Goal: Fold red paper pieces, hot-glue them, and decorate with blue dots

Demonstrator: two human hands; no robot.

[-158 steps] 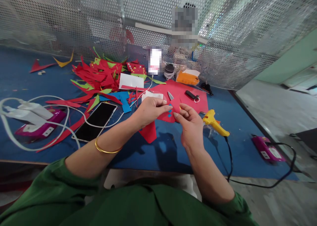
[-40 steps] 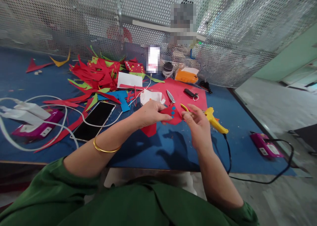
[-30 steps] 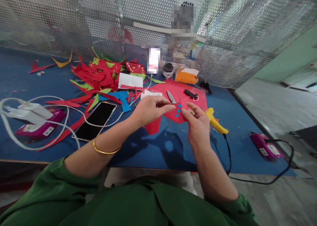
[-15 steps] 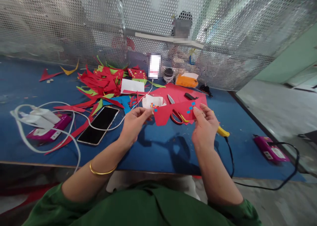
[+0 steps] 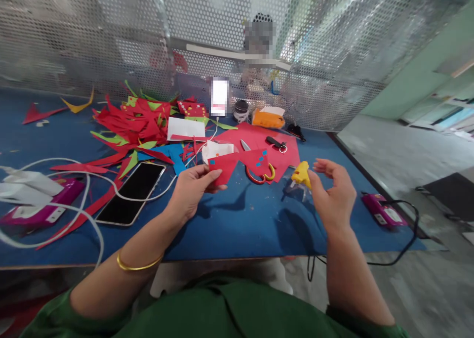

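- The blue desk (image 5: 240, 229) runs toward us below both hands' fingers to its near edge, a stretch of plain surface lying between the two hands.
- Past the right hand (image 5: 335, 192), the desk's side edge slants away above the floor; a purple power block (image 5: 383, 210) sits near it, right of those fingers.
- Well beyond all the fingers, a perforated screen (image 5: 215, 26) borders the far side.
- Left of the left hand (image 5: 190, 187), room is tighter: a dark phone (image 5: 131, 194) lies near, a heap of red and green scraps (image 5: 137, 118) farther off.
- The left fingers pinch one end of a red paper strip (image 5: 225, 166) bearing blue diamonds, thumb on top, fingertips showing beneath.
- From there the strip reaches rightward, its other end in front of the scissors (image 5: 244, 145); I can't tell whether the two touch.
- The right fingers are loosely spread, thumb parted from the rest.
- A yellow glue gun (image 5: 301, 174) is right beside that thumb; contact is impossible to make out.
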